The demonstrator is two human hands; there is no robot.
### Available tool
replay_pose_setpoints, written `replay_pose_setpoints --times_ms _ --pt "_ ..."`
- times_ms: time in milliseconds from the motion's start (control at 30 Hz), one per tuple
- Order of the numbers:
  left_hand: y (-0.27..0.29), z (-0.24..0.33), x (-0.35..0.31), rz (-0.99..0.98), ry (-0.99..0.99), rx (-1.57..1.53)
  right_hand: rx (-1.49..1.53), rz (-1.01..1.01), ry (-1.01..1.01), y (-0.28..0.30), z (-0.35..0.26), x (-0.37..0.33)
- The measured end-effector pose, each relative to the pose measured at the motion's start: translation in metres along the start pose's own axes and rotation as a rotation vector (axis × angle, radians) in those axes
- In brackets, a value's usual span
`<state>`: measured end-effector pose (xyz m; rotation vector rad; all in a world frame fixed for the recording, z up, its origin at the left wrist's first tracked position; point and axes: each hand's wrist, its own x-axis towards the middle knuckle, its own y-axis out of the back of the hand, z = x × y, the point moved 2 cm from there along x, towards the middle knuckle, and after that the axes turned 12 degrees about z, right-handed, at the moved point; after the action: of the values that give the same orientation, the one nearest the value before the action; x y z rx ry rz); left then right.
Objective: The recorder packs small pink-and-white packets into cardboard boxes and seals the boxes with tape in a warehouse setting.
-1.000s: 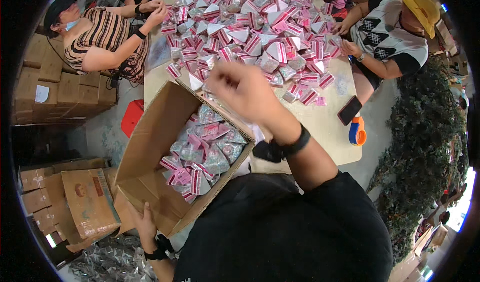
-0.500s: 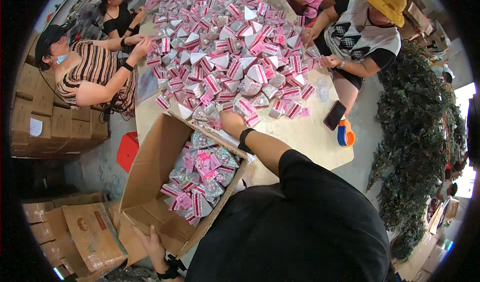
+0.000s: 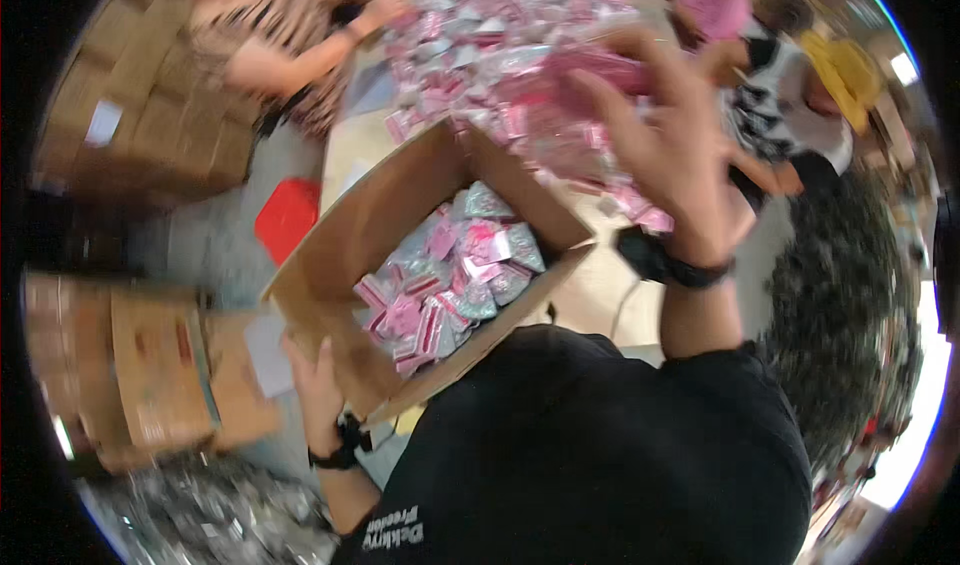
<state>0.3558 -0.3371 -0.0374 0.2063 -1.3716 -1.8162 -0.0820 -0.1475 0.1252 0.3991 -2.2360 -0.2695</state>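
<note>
An open cardboard box point(image 3: 350, 225) is tilted against my front, its upper end by the table's near edge. Clear packets with pink-and-white labels point(image 3: 440, 275) are heaped inside it. My left hand point(image 3: 318, 390) grips the box's lower left corner from outside; some of its fingers are hidden. My right hand point(image 3: 665, 135) is raised over the table, right of the box, and smeared by motion. Between its thumb and fingers is a blurred clear packet with a pink label point(image 3: 615, 73).
Many similar packets cover the table point(image 3: 580, 310) beyond the box. A person in stripes point(image 3: 280, 40) works at the left, another in a yellow hat point(image 3: 845, 80) at the right. A red stool point(image 3: 287, 220), stacked cartons point(image 3: 160, 355) and dark greenery point(image 3: 840, 315) stand around.
My right hand has risen from the table's near edge, up and to the right, with a packet. The box has shifted right and upward in view, with my left hand on it. The view has turned.
</note>
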Motion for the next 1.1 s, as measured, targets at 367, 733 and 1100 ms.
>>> replay_pose_setpoints --times_ms 367,733,1100 --pt "0.001 0.023 0.022 0.050 0.510 -0.540 0.576 -0.218 0.029 -0.068 -0.097 -0.052" --pt "-0.001 0.017 0.030 -0.010 0.520 -0.580 0.020 -0.719 0.016 -0.087 -0.071 -0.082" --pt "-0.083 0.035 0.025 -0.076 -0.069 -0.025 -0.444 -1.035 -0.234 -0.073 -0.032 -0.149"
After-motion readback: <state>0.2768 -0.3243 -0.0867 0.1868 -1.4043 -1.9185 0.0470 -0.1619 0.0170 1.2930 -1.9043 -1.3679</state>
